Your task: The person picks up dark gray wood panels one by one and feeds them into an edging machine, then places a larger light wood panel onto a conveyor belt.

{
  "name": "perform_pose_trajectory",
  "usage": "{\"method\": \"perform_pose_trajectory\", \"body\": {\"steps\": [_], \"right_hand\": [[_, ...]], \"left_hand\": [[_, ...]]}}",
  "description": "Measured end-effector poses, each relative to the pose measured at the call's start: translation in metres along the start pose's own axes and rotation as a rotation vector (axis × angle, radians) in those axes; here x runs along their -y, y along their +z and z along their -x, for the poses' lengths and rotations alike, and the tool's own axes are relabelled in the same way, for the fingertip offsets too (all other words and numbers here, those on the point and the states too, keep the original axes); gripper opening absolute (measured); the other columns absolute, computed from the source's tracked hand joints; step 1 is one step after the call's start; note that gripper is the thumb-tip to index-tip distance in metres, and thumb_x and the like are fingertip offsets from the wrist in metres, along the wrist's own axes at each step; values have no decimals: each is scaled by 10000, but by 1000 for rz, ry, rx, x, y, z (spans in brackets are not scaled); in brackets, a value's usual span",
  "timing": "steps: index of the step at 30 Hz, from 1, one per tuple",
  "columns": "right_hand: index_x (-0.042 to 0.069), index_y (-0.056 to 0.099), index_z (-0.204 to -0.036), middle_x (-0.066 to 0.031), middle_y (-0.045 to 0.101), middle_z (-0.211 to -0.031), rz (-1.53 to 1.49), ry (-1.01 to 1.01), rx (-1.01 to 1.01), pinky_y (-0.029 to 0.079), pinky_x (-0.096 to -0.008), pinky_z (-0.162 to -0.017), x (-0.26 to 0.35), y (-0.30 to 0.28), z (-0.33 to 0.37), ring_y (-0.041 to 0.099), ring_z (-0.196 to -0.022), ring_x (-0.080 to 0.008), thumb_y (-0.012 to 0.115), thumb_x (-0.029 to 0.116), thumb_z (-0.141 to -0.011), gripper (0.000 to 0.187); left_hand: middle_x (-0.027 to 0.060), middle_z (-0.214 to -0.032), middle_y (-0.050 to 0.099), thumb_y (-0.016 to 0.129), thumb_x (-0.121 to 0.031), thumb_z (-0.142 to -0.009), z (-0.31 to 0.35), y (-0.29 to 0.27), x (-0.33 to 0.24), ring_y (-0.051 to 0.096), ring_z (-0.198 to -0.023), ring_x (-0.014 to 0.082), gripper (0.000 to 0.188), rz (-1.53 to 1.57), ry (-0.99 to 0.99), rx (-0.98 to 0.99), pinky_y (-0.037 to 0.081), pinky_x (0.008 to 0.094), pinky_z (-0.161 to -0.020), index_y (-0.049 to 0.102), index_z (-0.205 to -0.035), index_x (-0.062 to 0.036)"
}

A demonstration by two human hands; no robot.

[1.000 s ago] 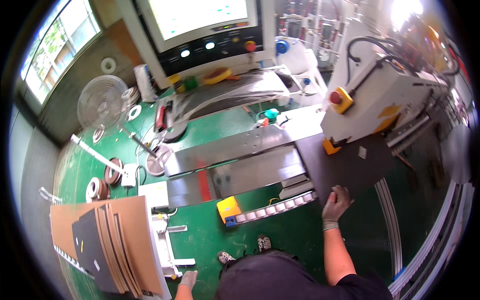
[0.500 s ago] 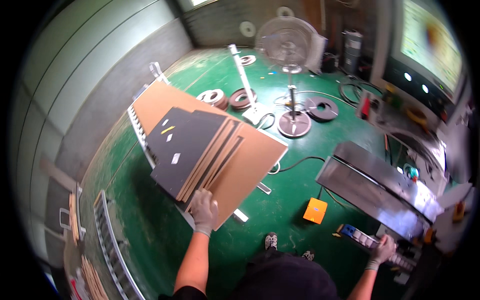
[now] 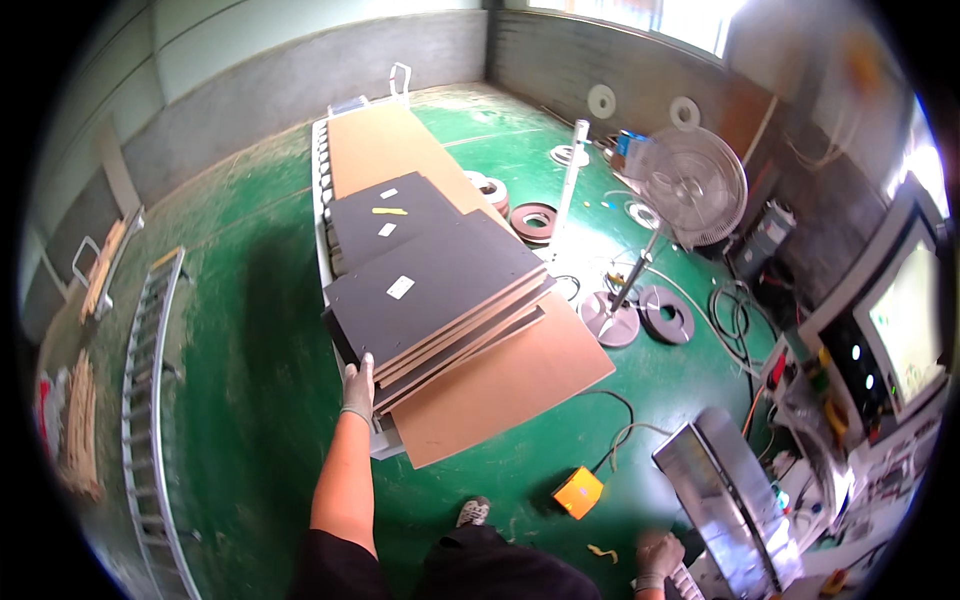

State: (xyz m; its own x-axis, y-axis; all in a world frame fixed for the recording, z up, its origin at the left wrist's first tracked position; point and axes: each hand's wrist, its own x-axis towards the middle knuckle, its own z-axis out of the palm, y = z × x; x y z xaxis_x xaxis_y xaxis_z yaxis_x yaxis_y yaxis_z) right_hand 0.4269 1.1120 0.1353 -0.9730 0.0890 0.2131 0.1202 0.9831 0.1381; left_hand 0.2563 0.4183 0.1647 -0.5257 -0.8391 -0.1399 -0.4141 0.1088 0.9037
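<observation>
A stack of dark grey boards [image 3: 440, 285] with brown edges and small white labels lies, unevenly piled, on a long brown board [image 3: 500, 385]. My gloved left hand [image 3: 358, 388] grips the stack's near left corner, thumb up along the edge; its other fingers are mostly hidden. At the lower right my gloved right hand [image 3: 658, 553] is curled beside a pale roller strip [image 3: 686, 582], near the shiny metal table [image 3: 715, 500] of a machine. Slight blur hides whether it touches the strip.
A roller conveyor [image 3: 322, 190] carries the boards. An orange box [image 3: 578, 492] with a cable lies on the green floor. Beyond stand a fan [image 3: 690, 185] and a white post [image 3: 568, 190], with edging rolls [image 3: 533, 222] around. A metal roller track [image 3: 150, 400] lies left; a screen [image 3: 905, 310] is right.
My view has swung right and up. The top dark board now sits turned and further toward the near right, over the stacked edges. My left hand has shifted to the stack's corner.
</observation>
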Motion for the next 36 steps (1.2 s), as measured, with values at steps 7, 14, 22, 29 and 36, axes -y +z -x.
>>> {"method": "perform_pose_trajectory", "body": {"steps": [7, 14, 22, 29, 36], "right_hand": [[67, 663, -879, -139, 671, -869, -390, 268, 299, 513, -447, -690, 38, 7, -66, 661, -826, -337, 601, 264, -918, 210], [-13, 651, -1247, -148, 697, -1180, -1298, 15, 756, 493, -325, -972, 261, -100, -110, 648, -1106, -216, 659, 281, -976, 400], [-37, 578, -1334, -118, 655, -1258, -1990, 155, 1140, 487, -356, -1023, 345, -96, -93, 614, -1164, -202, 625, 270, -1016, 444], [22, 680, -1020, -61, 704, -965, -2104, 767, 757, 561, -322, -803, 255, -91, -114, 678, -864, -179, 676, 164, -963, 153], [21, 629, -1182, -63, 661, -1113, -2142, 746, 486, 518, -343, -916, 233, -92, -85, 631, -1031, -167, 743, 380, -911, 464]], "left_hand": [[81, -680, 563, 529, -499, -1007, -10, -43, 1, 540, -540, 214, 495, 109, -57, 161, 455, 400, -554, 555, -850, -31], [50, -787, 646, 528, -508, -1013, 157, -46, -8, 582, -745, 152, 535, 247, -6, 611, 470, 324, -724, 697, -850, -27], [132, -1366, 615, 579, -503, -1005, 163, -61, 69, 579, -1225, 249, 624, 94, -22, 1043, 447, 388, -1068, 565, -1389, -11], [133, -1482, 510, 455, -671, -978, 104, -43, -5, 474, -1345, 346, 811, 1052, -589, 1151, 394, 479, -1120, 450, -1498, -49], [156, -1482, 527, 422, -357, -1056, 119, 61, -13, 502, -1354, 346, 559, 737, -822, 1293, 330, 487, -1192, 459, -1466, 21]]}}
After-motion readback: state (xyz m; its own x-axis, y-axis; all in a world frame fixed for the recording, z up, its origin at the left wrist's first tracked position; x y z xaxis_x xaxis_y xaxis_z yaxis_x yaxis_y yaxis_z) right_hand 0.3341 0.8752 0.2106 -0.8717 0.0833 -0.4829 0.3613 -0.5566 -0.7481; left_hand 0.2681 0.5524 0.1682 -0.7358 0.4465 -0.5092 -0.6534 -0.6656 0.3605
